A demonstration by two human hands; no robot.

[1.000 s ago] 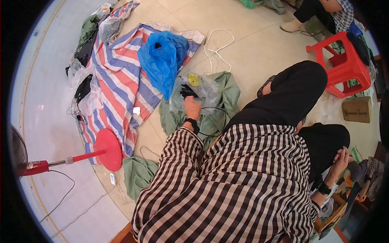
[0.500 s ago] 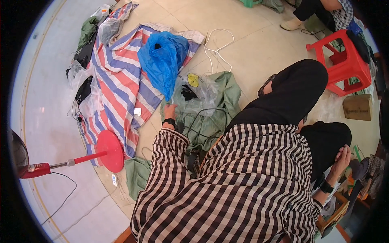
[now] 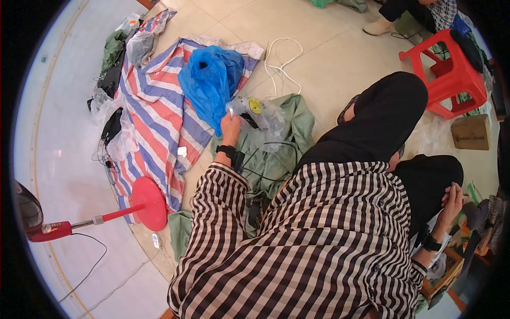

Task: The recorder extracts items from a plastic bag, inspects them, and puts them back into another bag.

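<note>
My left hand reaches forward, its fingers closed on the near left edge of a clear plastic bag. Black items and a round yellow label show in that bag, though I cannot make out what the items are. Under it spreads a green woven sheet, with a black cable looped on top. Just beyond my left hand, a crumpled blue plastic bag lies on a striped tarp. My right hand rests against my right knee, fingers loosely extended and holding nothing visible.
A red stand with a round base is at the left. White cord lies on the tiles. On the right are a red plastic stool and a cardboard box. Another person's boot shows at the far right.
My left hand has moved forward to the clear bag's edge and closed on it. The bag has shifted and its black contents look different. My right hand stays by the knee.
</note>
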